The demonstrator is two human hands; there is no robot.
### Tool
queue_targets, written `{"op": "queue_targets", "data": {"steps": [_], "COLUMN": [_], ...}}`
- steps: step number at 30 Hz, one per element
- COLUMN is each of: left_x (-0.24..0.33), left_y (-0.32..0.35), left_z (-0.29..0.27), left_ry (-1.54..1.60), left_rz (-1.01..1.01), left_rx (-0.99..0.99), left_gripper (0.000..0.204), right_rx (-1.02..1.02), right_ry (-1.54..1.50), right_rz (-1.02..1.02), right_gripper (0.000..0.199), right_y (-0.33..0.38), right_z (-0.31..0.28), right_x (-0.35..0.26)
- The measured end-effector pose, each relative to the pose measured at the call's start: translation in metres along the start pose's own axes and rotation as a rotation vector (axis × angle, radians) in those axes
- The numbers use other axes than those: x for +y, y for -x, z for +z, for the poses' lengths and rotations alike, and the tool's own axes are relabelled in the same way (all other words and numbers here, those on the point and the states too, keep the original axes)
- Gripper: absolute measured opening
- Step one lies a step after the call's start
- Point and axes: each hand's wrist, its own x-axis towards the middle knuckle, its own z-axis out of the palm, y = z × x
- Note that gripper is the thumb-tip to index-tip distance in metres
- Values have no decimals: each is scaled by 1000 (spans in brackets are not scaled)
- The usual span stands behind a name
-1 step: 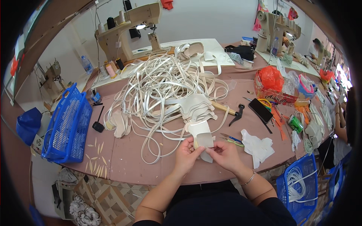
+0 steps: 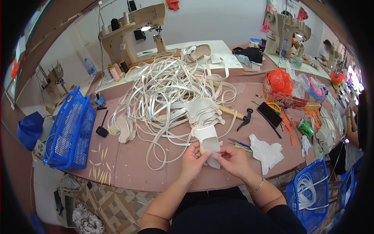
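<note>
Between both hands, near the table's front edge, is a white and beige leather-like piece (image 2: 210, 145) with a grey-beige flap folded over it. My left hand (image 2: 191, 162) pinches its left side with thumb and fingers. On the other side my right hand (image 2: 235, 160) grips the lower right edge, its thumb close to the left one. Just beyond the hands lies a stack of similar shaped pieces (image 2: 202, 111). Behind and left of that stack spreads a big tangle of white and beige straps (image 2: 167, 85). Small snips (image 2: 240, 145) rest right of the held piece.
A hammer (image 2: 245, 119), a black phone (image 2: 269, 114) and crumpled white scraps (image 2: 267, 152) lie to the right. Blue baskets stand at left (image 2: 72, 130) and lower right (image 2: 309, 195). Sewing machines (image 2: 132, 33) line the back. A box (image 2: 282, 97) holds a red bag.
</note>
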Motion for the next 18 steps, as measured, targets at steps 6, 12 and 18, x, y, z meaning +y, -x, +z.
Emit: {"op": "queue_targets", "data": {"steps": [6,12,18], "left_x": [5,-3,-26], "left_y": [1,0,-7], "left_z": [-4,-4,-14], "left_ry": [42,-59,-371], "left_rz": [-74,-38,132], "left_rx": [-15,23,147], "left_gripper": [36,36,31], "right_rx": [83,-88,-61], "right_ry": [-203,-652,-503], "right_rz": [15,230,115], "right_gripper": [32,30,29], "right_y": [-7,-19,-18], "right_z": [-9,-5,7], "right_x": [15,22,30]}}
